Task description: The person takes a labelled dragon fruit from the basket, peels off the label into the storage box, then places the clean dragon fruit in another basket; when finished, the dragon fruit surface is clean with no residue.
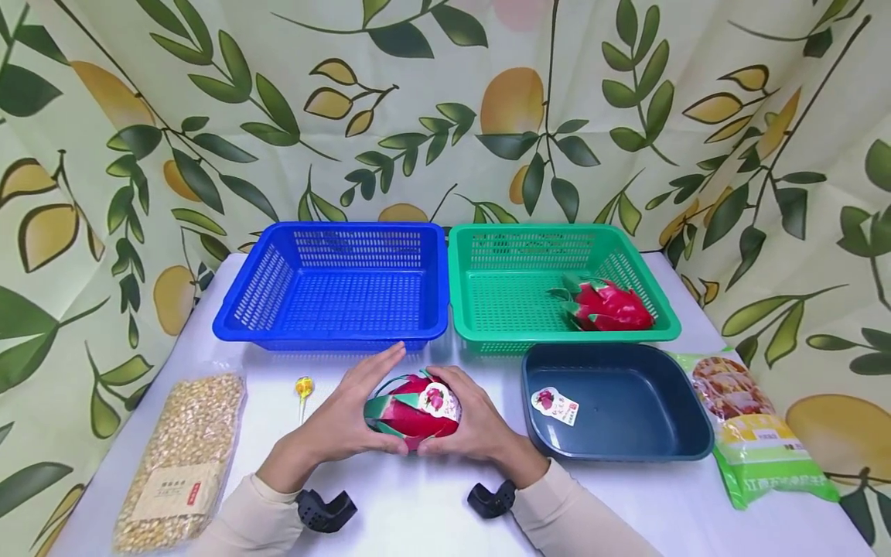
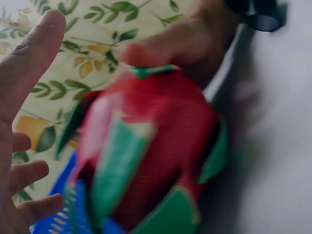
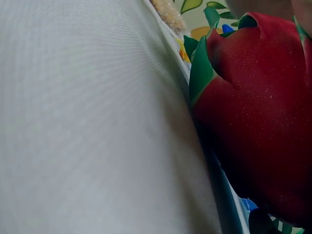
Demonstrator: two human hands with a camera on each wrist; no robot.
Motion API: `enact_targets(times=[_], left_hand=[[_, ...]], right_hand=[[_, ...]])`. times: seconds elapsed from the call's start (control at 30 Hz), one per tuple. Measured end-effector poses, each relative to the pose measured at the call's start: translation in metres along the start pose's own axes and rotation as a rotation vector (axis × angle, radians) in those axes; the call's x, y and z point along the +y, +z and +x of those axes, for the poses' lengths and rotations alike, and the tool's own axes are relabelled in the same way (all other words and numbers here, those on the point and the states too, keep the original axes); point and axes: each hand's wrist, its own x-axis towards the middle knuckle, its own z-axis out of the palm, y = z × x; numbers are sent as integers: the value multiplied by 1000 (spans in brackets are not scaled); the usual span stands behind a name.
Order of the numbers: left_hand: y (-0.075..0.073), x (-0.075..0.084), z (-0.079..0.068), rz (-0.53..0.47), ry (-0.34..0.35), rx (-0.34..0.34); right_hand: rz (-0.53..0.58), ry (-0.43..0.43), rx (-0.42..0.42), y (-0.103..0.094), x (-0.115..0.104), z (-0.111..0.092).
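A red dragon fruit (image 1: 412, 424) with green scales is between my two hands, just in front of the baskets. My right hand (image 1: 482, 425) grips its right end, next to a round white label (image 1: 435, 399) on the skin. Around the left side of the fruit curves my left hand (image 1: 343, 422), index finger stretched up. In the left wrist view, the left thumb and fingers (image 2: 34, 175) are spread apart from the fruit. The right wrist view shows the red skin of the dragon fruit (image 3: 263, 102) large and close over the white tabletop.
Behind stand a blue basket (image 1: 330, 345) and a green basket (image 1: 557, 338) holding another dragon fruit (image 1: 616, 307). A dark blue basin (image 1: 619, 410) with a sticker (image 1: 554, 406) and a green-and-white bag (image 1: 766, 456) are right; a lollipop (image 1: 303, 386) and bagged corn kernels (image 1: 184, 441) left.
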Motion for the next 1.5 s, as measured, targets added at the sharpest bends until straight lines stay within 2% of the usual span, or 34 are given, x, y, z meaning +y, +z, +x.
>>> enact_targets(times=[0.13,0.3,0.57,0.8,1.0,1.2,1.33,1.5], left_hand=[[12,-5,2,10,-37,-35],[19,-9,0,73,-72,-73],[27,-19,0,88,-108,-61],[33,-26,1,73,-81,-19],[36,-28,5,36,-60,17],[37,-28,3,-4,-83,16],[37,-29,1,-3,-100,18],[35,-30,2,-14,-95,14]], right_hand=[[2,10,-8,1,-2,1],[22,24,-19,5,-5,3],[-5,32,-18,4,-8,3],[-46,169,-23,-4,-29,4],[-56,196,-12,-27,-57,14],[-147,185,-63,-59,-81,31],[-196,143,-111,-77,-88,44],[-203,68,-201,-93,-90,60]])
